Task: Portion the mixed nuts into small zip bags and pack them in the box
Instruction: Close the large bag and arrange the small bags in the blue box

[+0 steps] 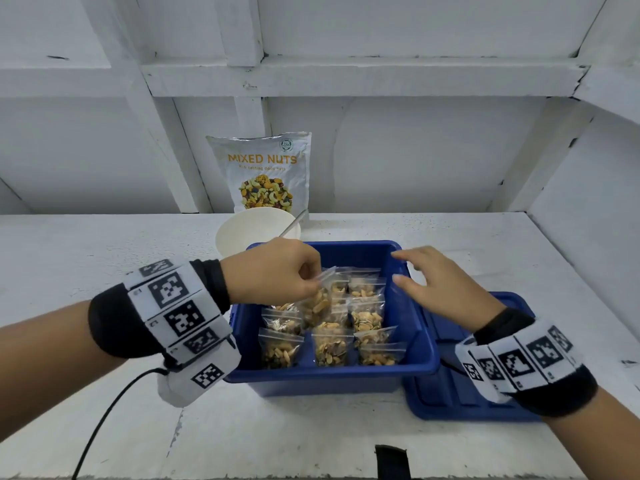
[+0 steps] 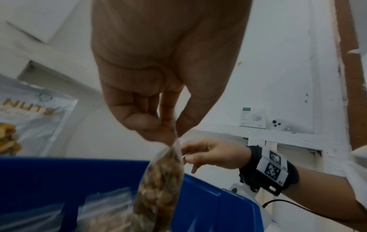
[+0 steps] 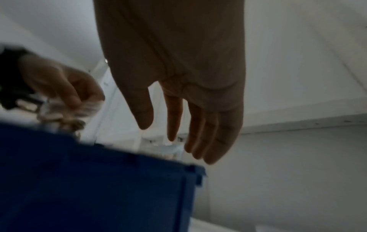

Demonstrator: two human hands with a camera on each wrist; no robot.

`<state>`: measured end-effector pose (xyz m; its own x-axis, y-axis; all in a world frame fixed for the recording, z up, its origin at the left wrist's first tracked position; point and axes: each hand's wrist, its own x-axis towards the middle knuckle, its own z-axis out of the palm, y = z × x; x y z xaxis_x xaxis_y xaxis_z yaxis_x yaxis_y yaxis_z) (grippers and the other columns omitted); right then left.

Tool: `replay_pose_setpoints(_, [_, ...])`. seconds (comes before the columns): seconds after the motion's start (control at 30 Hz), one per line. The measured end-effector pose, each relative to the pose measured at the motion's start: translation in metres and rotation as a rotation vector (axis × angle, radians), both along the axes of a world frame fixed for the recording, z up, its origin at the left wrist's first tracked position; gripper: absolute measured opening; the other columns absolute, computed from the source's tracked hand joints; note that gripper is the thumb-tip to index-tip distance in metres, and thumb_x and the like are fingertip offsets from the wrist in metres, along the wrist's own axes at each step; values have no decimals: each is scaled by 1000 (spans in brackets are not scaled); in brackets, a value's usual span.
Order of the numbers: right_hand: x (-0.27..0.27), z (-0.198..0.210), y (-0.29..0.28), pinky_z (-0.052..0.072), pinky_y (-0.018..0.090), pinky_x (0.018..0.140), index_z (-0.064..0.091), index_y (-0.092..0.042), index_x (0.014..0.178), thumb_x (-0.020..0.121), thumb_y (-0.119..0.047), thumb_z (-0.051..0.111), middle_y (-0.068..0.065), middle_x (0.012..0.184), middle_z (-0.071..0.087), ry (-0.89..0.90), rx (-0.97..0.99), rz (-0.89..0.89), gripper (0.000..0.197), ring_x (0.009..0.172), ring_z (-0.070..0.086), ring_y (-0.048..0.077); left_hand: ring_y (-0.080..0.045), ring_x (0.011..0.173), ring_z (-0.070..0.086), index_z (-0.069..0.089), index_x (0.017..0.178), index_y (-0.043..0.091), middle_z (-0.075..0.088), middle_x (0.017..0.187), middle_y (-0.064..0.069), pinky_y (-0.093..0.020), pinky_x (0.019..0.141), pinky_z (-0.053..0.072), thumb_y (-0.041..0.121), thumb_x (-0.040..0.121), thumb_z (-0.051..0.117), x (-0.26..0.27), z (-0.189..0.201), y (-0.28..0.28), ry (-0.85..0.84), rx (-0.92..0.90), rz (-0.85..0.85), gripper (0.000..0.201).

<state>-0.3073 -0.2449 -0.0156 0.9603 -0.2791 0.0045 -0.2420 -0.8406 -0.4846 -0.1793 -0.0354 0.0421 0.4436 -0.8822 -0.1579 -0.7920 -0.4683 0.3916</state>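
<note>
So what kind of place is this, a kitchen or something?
Probably not a kitchen: more likely a makeshift packing bench. A white painted wooden counter with bare framing behind holds a retail nut bag, a bowl and a blue box of filled zip bags.

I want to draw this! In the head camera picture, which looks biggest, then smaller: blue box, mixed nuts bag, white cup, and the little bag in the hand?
1. blue box
2. mixed nuts bag
3. white cup, partly hidden
4. little bag, pinched by the left hand
</note>
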Motion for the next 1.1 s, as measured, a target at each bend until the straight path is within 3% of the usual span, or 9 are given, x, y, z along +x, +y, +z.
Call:
replay_pose_setpoints(0.07, [-3,-14,-4,30,17,90,29,-20,143,94,-30,50,7,134,43,112,25,-31,54,116,45,16,-2,61,45,58,99,16,47,70,15,-5,54,37,20,89,55,3,-4,-4,34,115,22,11])
replay_pose_setpoints(0.17, [-6,-22,-4,35,22,88,22,-21,146,94,-30,49,7,127,49,93,83,-40,59,109,49,19,-3,62,47,48,118,15,46,73,13,-9,54,40,15,88,54,3,-16,-10,78,277,66,30])
replay_pose_setpoints(0.27, [-6,-24,-4,36,24,87,23,-20,146,95,-28,49,9,121,53,60,87,-48,58,107,50,21,-14,72,64,46,123,13,62,92,0,-23,66,53,13,87,54,3,-29,-13,124,434,77,37])
replay_pose_setpoints(0.33, [-5,-25,-4,36,24,86,24,-20,146,95,-28,49,10,121,54,45,90,-49,57,107,51,22,-16,69,65,53,120,10,65,106,-8,-22,60,55,12,87,54,5,-36,-15,151,523,75,33])
replay_pose_setpoints(0.4, [-5,-25,-4,35,23,85,24,-20,146,95,-27,49,10,121,53,42,100,-50,57,107,51,22,-10,57,63,59,112,6,68,101,-10,-17,50,51,12,87,55,5,-42,-17,198,603,90,26])
replay_pose_setpoints(0.5, [-6,-26,-3,35,23,85,24,-20,146,95,-27,48,9,120,53,35,119,-56,57,107,50,22,-6,48,63,60,109,-2,69,73,-5,-16,51,53,8,88,55,6,-42,-20,332,686,140,23])
replay_pose_setpoints(0.8, [-7,-31,-2,34,20,85,27,-21,146,95,-26,49,6,121,53,-3,161,-86,56,105,51,19,-7,54,62,65,96,2,70,78,-7,-19,59,54,14,90,58,8,-52,-28,324,707,65,15])
replay_pose_setpoints(0.97, [-7,-31,0,36,22,88,28,-22,145,94,-26,50,6,124,53,-13,180,-107,56,107,51,20,-4,51,60,61,112,3,67,70,1,-15,54,53,18,89,60,15,-45,-28,295,625,42,28])
replay_pose_setpoints(1.1, [-12,-26,2,35,20,85,31,-25,143,95,-27,49,0,125,51,-48,237,-145,51,102,53,14,-1,57,57,62,111,11,62,69,9,-14,58,49,30,91,56,21,-24,-17,225,458,37,29])
